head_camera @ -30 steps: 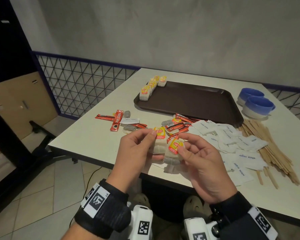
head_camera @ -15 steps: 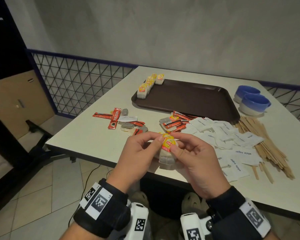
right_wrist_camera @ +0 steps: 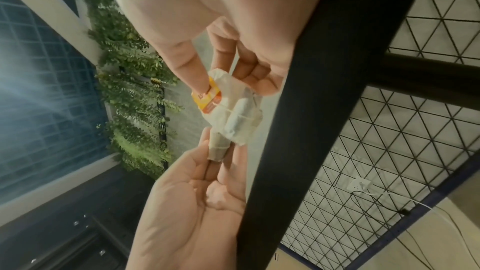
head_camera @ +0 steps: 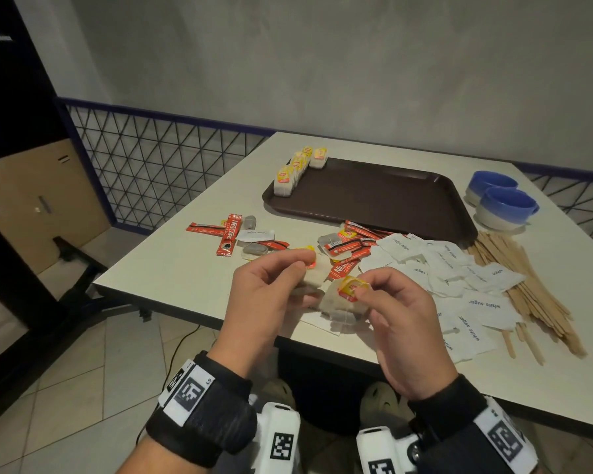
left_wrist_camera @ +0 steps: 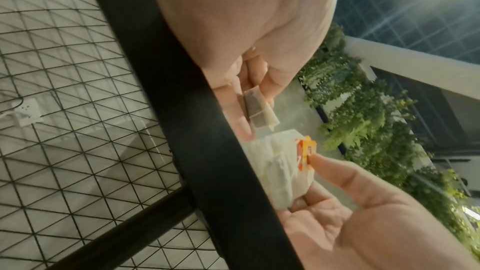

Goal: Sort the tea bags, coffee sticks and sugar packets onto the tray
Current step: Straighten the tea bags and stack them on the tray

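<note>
Hands [head_camera: 264, 295] now apart, tea bags [head_camera: 339, 302] half hidden by fingers.

Grey plaster wall [head_camera: 322, 56] fills bkgd at 12 o'clock, w/ dark blue rail and black triangle-mesh panel [head_camera: 158, 165] along its base, running 9 to 11 o'clock. Pale worktop [head_camera: 172, 265] w/ black edge sits centre-right. Floor: beige tiles [head_camera: 65, 388], thin cable lying on them under the worktop. Cardboard box [head_camera: 38, 200] at 9 o'clock beside black frame. Wrist views: white wall socket [left_wrist_camera: 27, 115] behind mesh, green climbing plants [right_wrist_camera: 130, 89] on a wall, glass-block window [right_wrist_camera: 39, 89] w/ glare.
</note>
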A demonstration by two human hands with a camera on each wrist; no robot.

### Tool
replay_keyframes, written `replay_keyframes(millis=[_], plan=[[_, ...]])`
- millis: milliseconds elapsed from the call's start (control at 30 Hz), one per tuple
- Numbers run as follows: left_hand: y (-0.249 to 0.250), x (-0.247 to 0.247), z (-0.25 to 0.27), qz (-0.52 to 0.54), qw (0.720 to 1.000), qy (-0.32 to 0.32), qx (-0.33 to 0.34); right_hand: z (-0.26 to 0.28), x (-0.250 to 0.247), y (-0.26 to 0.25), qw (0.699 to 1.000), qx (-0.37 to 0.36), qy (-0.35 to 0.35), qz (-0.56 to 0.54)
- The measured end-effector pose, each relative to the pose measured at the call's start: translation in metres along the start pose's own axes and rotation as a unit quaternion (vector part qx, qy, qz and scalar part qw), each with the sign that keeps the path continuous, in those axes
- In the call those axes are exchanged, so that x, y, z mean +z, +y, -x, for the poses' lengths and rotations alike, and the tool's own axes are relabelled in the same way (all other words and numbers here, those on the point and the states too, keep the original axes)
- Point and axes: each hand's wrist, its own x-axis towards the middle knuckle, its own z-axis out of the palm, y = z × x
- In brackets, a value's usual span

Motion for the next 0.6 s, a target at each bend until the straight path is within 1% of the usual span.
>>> replay_keyframes(millis=[67,167,267,400,600], plan=[[-0.0007,-0.0004,-0.0005,0.007,1.000,0.004,-0.001,-0.0006,-0.0021,-0.0017,0.999,0.022,-0.019,-0.020],[-0.0012,0.0000,0.0001,0.007,1.000,0.000,0.009,-0.0005,-0.0027,-0.0031,0.999,0.027,-0.041,-0.013],[-0.0005,-0.0003,-0.0003,0.004,1.000,0.003,0.008,-0.0004,-0.0030,-0.0030,0.999,0.025,-0.044,-0.004],[-0.0028,-0.0018,-0.0017,-0.008,1.000,0.005,0.011,-0.0003,-0.0036,-0.0018,0.998,0.042,-0.045,-0.003],[0.0002,-0.0020,0.0005,-0.009,1.000,-0.019,-0.001,-0.0002,0.0027,-0.0025,0.999,-0.006,-0.014,0.035]])
